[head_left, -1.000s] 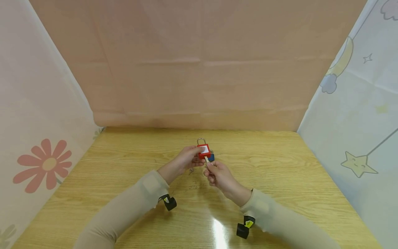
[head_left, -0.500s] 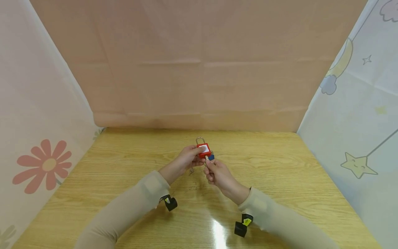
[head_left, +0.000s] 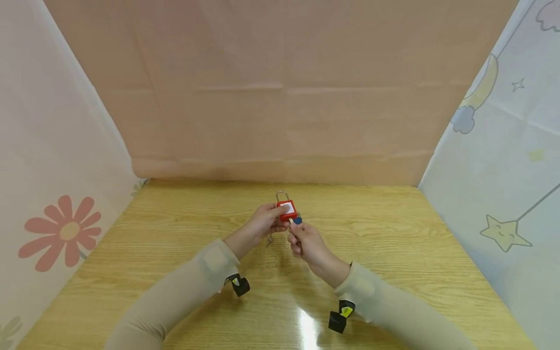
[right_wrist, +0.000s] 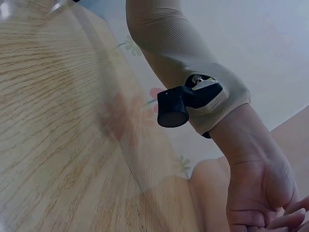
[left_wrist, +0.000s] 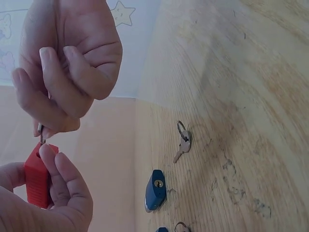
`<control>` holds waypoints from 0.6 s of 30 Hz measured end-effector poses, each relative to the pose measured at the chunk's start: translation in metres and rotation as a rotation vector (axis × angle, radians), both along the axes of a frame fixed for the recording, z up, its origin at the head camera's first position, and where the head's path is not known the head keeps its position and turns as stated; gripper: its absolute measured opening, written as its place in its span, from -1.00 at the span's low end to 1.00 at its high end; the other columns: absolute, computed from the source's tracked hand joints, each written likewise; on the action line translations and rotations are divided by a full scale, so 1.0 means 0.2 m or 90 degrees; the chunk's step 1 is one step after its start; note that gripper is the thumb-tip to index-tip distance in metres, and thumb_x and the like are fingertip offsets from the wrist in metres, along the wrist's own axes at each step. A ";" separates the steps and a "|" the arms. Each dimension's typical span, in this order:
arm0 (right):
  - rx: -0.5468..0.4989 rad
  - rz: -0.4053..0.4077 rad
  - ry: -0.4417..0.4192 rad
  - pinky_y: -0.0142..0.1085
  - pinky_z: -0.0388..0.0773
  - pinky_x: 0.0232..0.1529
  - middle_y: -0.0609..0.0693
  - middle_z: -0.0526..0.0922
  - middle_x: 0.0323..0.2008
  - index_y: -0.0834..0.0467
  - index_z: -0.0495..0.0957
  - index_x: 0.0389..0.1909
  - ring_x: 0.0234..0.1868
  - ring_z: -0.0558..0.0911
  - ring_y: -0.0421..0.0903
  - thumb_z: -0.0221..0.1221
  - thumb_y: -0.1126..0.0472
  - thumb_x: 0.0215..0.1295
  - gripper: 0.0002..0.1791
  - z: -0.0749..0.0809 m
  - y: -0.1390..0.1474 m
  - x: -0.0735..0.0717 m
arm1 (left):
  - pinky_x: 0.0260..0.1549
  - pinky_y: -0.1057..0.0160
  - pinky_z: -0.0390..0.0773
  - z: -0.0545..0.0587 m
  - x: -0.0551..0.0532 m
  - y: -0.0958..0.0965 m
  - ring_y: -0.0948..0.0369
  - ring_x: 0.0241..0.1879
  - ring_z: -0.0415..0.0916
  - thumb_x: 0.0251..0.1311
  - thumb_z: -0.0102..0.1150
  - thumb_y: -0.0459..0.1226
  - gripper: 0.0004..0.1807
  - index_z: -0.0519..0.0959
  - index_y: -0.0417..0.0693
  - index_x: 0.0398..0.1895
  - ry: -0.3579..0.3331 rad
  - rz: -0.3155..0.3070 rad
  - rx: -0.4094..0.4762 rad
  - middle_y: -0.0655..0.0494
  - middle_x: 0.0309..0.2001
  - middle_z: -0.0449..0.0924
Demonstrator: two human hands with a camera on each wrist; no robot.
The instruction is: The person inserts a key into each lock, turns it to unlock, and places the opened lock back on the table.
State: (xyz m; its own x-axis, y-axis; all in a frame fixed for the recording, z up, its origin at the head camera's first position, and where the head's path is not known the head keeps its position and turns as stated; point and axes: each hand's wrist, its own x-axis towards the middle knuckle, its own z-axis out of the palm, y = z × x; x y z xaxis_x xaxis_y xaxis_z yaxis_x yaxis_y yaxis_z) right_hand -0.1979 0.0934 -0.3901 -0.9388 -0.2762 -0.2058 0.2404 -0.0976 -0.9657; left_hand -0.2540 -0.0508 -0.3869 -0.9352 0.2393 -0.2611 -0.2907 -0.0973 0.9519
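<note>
L hand [head_left: 265,219], thumb & fingers closed, grips red padlock [head_left: 286,210]; R hand [head_left: 311,247], fingers curled, pinches key [head_left: 290,221] at padlock's underside, closer than 1 sec ago.

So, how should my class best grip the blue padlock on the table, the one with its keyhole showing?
Probably pinch the blue padlock across its body's two side edges, coming from above: it seems to lie flat on the table, keyhole end facing the left wrist view, and nothing covers its body there.
</note>
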 end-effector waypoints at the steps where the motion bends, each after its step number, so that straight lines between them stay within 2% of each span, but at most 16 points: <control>1: 0.000 -0.003 0.001 -0.48 0.17 -0.63 -0.19 0.31 -0.62 0.13 0.21 -0.35 -0.68 0.22 -0.32 -0.21 0.15 0.58 -0.76 0.00 0.00 0.00 | -0.41 0.41 0.63 0.00 0.00 0.00 0.34 -0.57 0.55 0.39 0.07 -0.22 -0.56 0.37 -0.39 0.15 0.003 -0.001 -0.001 0.07 -0.40 0.58; 8: 0.006 -0.017 -0.023 -0.46 0.16 -0.64 -0.17 0.31 -0.62 0.13 0.22 -0.32 -0.68 0.21 -0.29 -0.22 0.13 0.59 -0.77 0.01 0.00 -0.02 | -0.44 0.43 0.60 0.00 0.01 0.01 0.33 -0.56 0.54 0.39 0.06 -0.23 -0.57 0.35 -0.40 0.15 0.002 0.001 0.002 0.07 -0.40 0.56; 18: 0.013 0.022 -0.032 -0.45 0.14 -0.60 -0.17 0.27 -0.61 0.15 0.22 -0.28 -0.64 0.19 -0.29 -0.22 0.12 0.59 -0.77 0.01 0.02 -0.03 | -0.45 0.44 0.59 -0.01 0.01 0.01 0.34 -0.56 0.54 0.39 0.07 -0.19 -0.57 0.38 -0.37 0.13 0.009 -0.006 -0.034 0.07 -0.37 0.59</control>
State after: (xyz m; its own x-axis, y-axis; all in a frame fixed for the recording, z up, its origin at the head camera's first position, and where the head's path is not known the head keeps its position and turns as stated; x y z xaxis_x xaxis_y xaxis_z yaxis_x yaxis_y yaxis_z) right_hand -0.2044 0.0969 -0.3882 -0.9169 -0.3041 -0.2586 0.2918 -0.0686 -0.9540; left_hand -0.2527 -0.0498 -0.3882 -0.9367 0.2341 -0.2603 -0.2776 -0.0437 0.9597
